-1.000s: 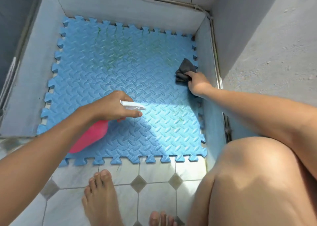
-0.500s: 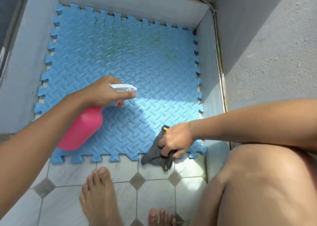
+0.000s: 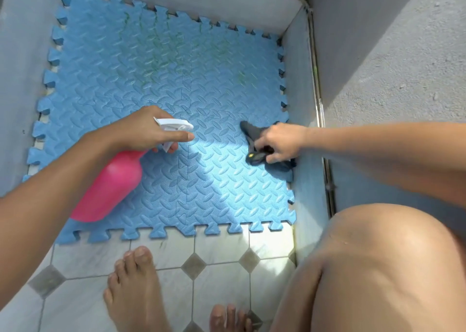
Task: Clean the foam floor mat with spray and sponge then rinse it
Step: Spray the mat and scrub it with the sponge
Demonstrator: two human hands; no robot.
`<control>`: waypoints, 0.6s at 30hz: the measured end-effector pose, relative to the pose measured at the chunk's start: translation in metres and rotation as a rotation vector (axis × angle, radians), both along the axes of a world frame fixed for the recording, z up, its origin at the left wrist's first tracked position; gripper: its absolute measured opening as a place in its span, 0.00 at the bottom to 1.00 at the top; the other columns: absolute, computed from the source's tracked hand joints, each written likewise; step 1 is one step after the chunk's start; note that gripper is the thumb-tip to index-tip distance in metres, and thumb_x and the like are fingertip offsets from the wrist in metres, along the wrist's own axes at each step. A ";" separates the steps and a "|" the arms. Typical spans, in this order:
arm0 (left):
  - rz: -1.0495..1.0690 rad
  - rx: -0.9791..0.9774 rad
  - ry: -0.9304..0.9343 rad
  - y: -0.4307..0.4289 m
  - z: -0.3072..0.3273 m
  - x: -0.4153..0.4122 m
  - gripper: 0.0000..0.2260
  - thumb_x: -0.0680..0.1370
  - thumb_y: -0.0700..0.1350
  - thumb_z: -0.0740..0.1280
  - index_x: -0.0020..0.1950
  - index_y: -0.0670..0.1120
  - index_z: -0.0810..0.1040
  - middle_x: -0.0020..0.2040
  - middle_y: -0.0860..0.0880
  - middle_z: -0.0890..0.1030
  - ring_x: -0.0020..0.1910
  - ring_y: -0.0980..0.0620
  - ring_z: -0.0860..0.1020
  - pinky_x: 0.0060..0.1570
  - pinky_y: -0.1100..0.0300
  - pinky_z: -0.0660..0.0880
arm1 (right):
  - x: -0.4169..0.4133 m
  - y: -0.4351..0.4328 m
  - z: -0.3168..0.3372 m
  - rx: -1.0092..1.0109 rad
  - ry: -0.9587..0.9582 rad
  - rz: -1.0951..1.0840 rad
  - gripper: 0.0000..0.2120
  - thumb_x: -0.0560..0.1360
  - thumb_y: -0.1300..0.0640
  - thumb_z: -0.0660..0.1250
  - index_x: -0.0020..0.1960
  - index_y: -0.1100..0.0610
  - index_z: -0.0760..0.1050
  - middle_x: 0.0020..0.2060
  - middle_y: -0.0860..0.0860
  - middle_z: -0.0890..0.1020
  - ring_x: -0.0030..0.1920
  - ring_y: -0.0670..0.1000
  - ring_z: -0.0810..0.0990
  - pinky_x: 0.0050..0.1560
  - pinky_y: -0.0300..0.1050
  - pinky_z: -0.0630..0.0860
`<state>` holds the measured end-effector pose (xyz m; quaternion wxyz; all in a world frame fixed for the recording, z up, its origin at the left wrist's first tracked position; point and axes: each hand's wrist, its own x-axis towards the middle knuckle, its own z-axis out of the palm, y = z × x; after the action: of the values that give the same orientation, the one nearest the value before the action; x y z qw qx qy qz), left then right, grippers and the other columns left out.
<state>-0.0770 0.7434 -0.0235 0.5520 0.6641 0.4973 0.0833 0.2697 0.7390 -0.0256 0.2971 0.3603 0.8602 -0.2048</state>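
Blue foam floor mat (image 3: 161,84), embossed with a tread pattern and edged in puzzle teeth, lies flat in a grey-walled recess, its near edge meeting the white floor tiles (image 3: 222,246). Faint green smears mark the far half of the mat, and a patch of sunlight falls across its near right part. The left hand (image 3: 148,130) has its grip closed around the white trigger head of a pink spray bottle (image 3: 111,185), thumb stretched forward along the side of the nozzle, the bottle's body slanting back down toward the near left corner of the mat. The right hand (image 3: 280,140) presses down near the mat's right edge, its grip closed on a dark sponge (image 3: 254,140) that shows a small yellow spot and rests against the mat just beside the grey wall (image 3: 300,99). Two bare feet stand on the tiles at the near edge, and a bare knee (image 3: 378,263) fills the lower right.
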 end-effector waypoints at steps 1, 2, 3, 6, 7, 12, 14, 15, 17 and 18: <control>0.013 0.001 -0.001 0.001 0.002 0.000 0.18 0.76 0.57 0.74 0.37 0.43 0.84 0.34 0.46 0.86 0.33 0.51 0.81 0.34 0.58 0.77 | -0.007 -0.024 -0.001 -0.065 0.079 0.166 0.08 0.73 0.48 0.69 0.49 0.50 0.76 0.39 0.48 0.78 0.36 0.50 0.76 0.36 0.42 0.69; 0.027 -0.006 0.000 0.002 0.002 0.000 0.17 0.76 0.56 0.74 0.37 0.43 0.84 0.34 0.46 0.86 0.33 0.52 0.81 0.32 0.61 0.77 | -0.015 -0.051 -0.004 -0.131 0.163 0.304 0.10 0.73 0.48 0.70 0.50 0.51 0.77 0.40 0.50 0.78 0.33 0.50 0.73 0.34 0.42 0.66; 0.036 -0.021 -0.003 0.003 0.002 -0.001 0.17 0.76 0.56 0.75 0.36 0.44 0.84 0.35 0.45 0.86 0.34 0.51 0.81 0.30 0.62 0.77 | -0.023 -0.076 -0.009 -0.190 0.238 0.424 0.11 0.72 0.49 0.71 0.51 0.53 0.78 0.41 0.52 0.78 0.31 0.52 0.71 0.32 0.43 0.64; 0.050 -0.067 -0.012 0.005 0.001 -0.008 0.20 0.70 0.65 0.75 0.35 0.48 0.83 0.37 0.46 0.86 0.38 0.48 0.84 0.30 0.54 0.81 | -0.028 -0.100 -0.024 -0.228 0.229 0.601 0.13 0.73 0.50 0.71 0.55 0.54 0.78 0.47 0.55 0.76 0.33 0.58 0.77 0.29 0.44 0.61; 0.064 -0.079 -0.012 0.005 0.001 -0.010 0.23 0.67 0.69 0.75 0.36 0.48 0.84 0.38 0.47 0.86 0.39 0.48 0.84 0.30 0.52 0.82 | -0.026 -0.091 -0.026 -0.178 0.225 0.592 0.14 0.73 0.49 0.71 0.56 0.53 0.78 0.48 0.55 0.76 0.37 0.58 0.79 0.29 0.44 0.61; 0.117 -0.056 0.016 0.008 0.006 -0.017 0.20 0.74 0.62 0.74 0.40 0.44 0.84 0.38 0.47 0.86 0.41 0.48 0.83 0.30 0.50 0.82 | -0.002 -0.007 -0.030 0.289 0.105 -0.090 0.15 0.77 0.49 0.67 0.63 0.49 0.71 0.57 0.55 0.75 0.44 0.57 0.81 0.36 0.46 0.76; 0.145 -0.054 0.007 0.008 0.008 -0.023 0.19 0.75 0.61 0.74 0.42 0.44 0.84 0.40 0.47 0.86 0.41 0.49 0.82 0.30 0.51 0.83 | 0.013 0.032 -0.028 0.388 0.013 -0.620 0.20 0.80 0.52 0.63 0.70 0.49 0.67 0.64 0.58 0.75 0.49 0.61 0.81 0.46 0.51 0.79; 0.168 -0.053 -0.009 0.009 0.008 -0.026 0.18 0.75 0.60 0.74 0.43 0.45 0.84 0.40 0.46 0.86 0.42 0.50 0.82 0.30 0.52 0.83 | 0.017 0.048 -0.029 0.375 0.016 -0.799 0.23 0.80 0.54 0.63 0.74 0.49 0.64 0.67 0.58 0.75 0.55 0.62 0.80 0.51 0.51 0.78; 0.238 -0.053 -0.028 0.009 0.006 -0.032 0.14 0.76 0.57 0.74 0.44 0.45 0.84 0.42 0.45 0.86 0.43 0.52 0.82 0.30 0.51 0.83 | 0.004 0.061 -0.027 0.305 0.035 -0.852 0.27 0.79 0.54 0.65 0.76 0.49 0.63 0.67 0.57 0.76 0.61 0.61 0.78 0.56 0.50 0.76; 0.275 -0.052 -0.038 0.011 0.006 -0.034 0.13 0.77 0.55 0.74 0.45 0.44 0.84 0.43 0.44 0.86 0.44 0.52 0.82 0.31 0.50 0.83 | -0.014 0.056 -0.025 0.277 0.064 -0.766 0.25 0.78 0.54 0.65 0.74 0.47 0.65 0.64 0.55 0.77 0.60 0.60 0.78 0.54 0.49 0.75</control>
<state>-0.1107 0.7540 -0.0177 0.5616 0.5736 0.5751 0.1577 0.2556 0.7953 -0.0507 0.1210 0.6845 0.6921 -0.1942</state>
